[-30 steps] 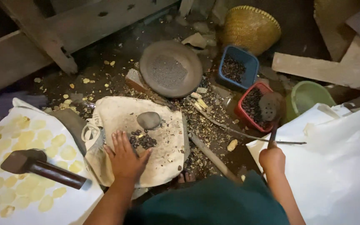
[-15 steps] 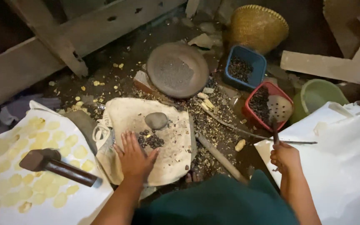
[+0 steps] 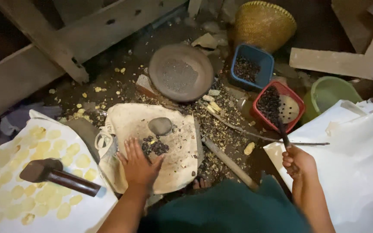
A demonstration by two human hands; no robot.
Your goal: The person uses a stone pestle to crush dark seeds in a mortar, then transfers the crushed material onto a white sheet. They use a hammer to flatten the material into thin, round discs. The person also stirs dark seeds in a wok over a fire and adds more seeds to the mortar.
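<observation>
My left hand (image 3: 139, 166) lies flat with fingers spread on a pale cloth sack (image 3: 175, 162), its fingertips at a small heap of dark seeds (image 3: 155, 147). A grey stone (image 3: 160, 126) sits on the sack just beyond the heap. My right hand (image 3: 298, 162) is closed around the dark handle of a scoop (image 3: 281, 127) whose round perforated head rests in a red basket (image 3: 295, 124) that contains dark seeds.
A blue basket (image 3: 266, 75) of seeds, a woven basket (image 3: 264, 26) and a green bowl (image 3: 333, 92) stand beyond. A round metal pan (image 3: 181, 73) sits in the middle. A hammer (image 3: 57, 176) lies on a white sheet with flattened yellow pieces. Husks and sticks litter the ground.
My right hand has stayed on the scoop handle, its head resting in the red basket. My left hand stays flat by the seed heap. The camera view has shifted slightly.
</observation>
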